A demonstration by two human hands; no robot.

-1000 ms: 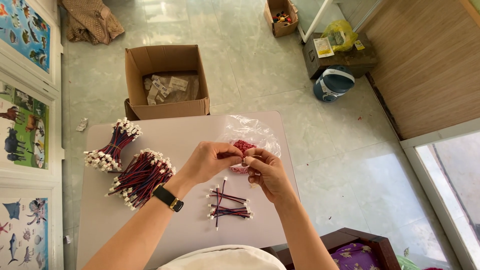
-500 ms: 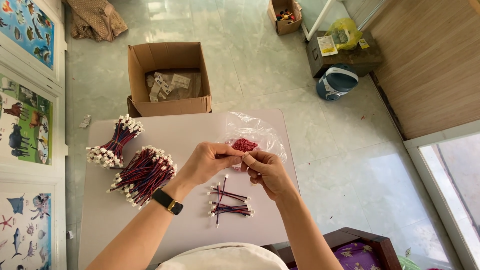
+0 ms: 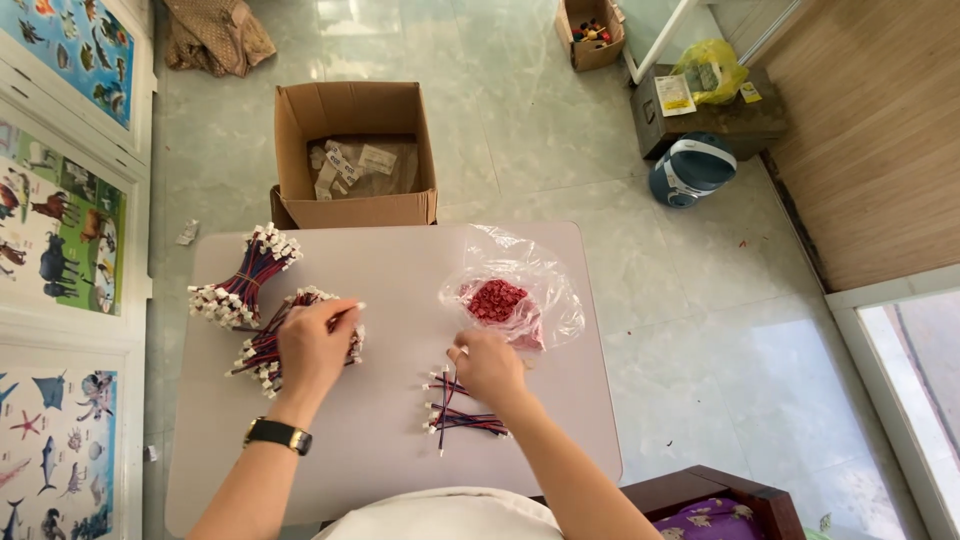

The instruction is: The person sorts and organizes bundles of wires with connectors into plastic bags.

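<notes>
On the table (image 3: 400, 440), the left hand (image 3: 315, 345) pinches one wire from the near bundle (image 3: 262, 350); the right hand (image 3: 488, 365), loosely curled and seemingly empty, rests above the finished wires (image 3: 455, 410). A snagged connector could drag neighbouring wires out of the bundle.

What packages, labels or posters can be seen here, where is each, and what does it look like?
Cardboard box: floor beyond the table, open, brown, holding paper-labelled bags.
Plastic bag: table's far right, clear, crumpled, red pieces inside, near the right hand.
Small box: floor at top, brown, open, coloured bits inside.
Yellow bag: on a dark crate, top right.
Label: pale rectangle on that crate.
Posters: left edge, colourful animal pictures.
</notes>
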